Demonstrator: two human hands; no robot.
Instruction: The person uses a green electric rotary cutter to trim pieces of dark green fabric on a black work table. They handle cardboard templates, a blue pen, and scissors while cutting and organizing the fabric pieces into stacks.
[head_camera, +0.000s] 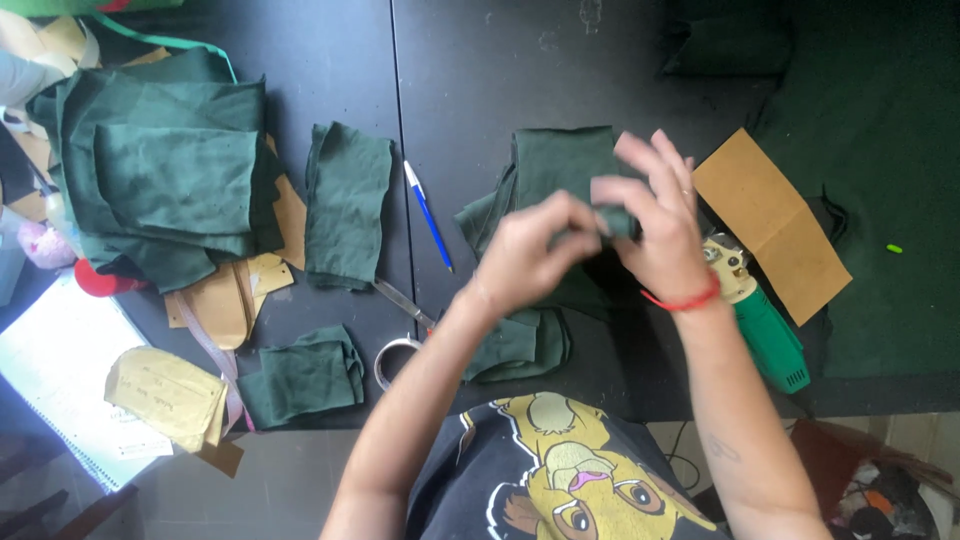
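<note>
Around me the black worktop (480, 90) is crowded: a big heap of dark green cloth pieces (165, 180) lies at the far left over tan paper patterns (215, 300), with one flat green piece (347, 205) just beside it and a smaller folded one (303, 375) nearer to me. A blue pen (428, 215) lies slanted between that flat piece and the stack I am working over, and scissors (402, 305) with a pale loop handle sit just below it, partly under my left forearm. A yellowed card with faint writing (165, 390) rests by the edge on the left, over a white lined sheet (60, 375). To the right, a long brown cardboard strip (775, 225) lies on a wide spread of green fabric (880, 150), and a green-bodied power cutter (765, 325) with a cream head pokes out from under my right wrist. My left hand (530, 250) and my right hand (655, 225) are drawn together above a stack of soft, matte green cloth (555, 165), both pinching a small green scrap (612, 222) between fingertips; my hands hide most of it. A red thread band (683, 300) circles my right wrist.
</note>
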